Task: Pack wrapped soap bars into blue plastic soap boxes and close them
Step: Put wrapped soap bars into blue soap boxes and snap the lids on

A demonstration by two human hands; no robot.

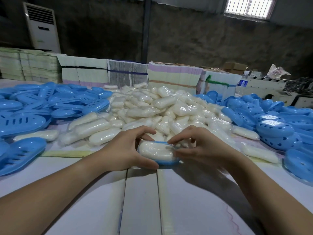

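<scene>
A white wrapped soap bar point(156, 150) lies in an open blue soap box base point(166, 161) on the table, just in front of me. My left hand point(125, 148) grips the box's left end, thumb at the near rim and fingers curled over the far rim. My right hand point(199, 148) pinches the soap's plastic wrap at the box's right end. No lid is on this box.
A big heap of wrapped soaps point(152, 111) fills the middle of the table. Blue slotted lids point(50, 102) pile up at left, blue perforated bases point(274, 122) at right. Stacks of flat cartons point(172, 73) line the far edge. The white table boards point(142, 197) lie nearest me.
</scene>
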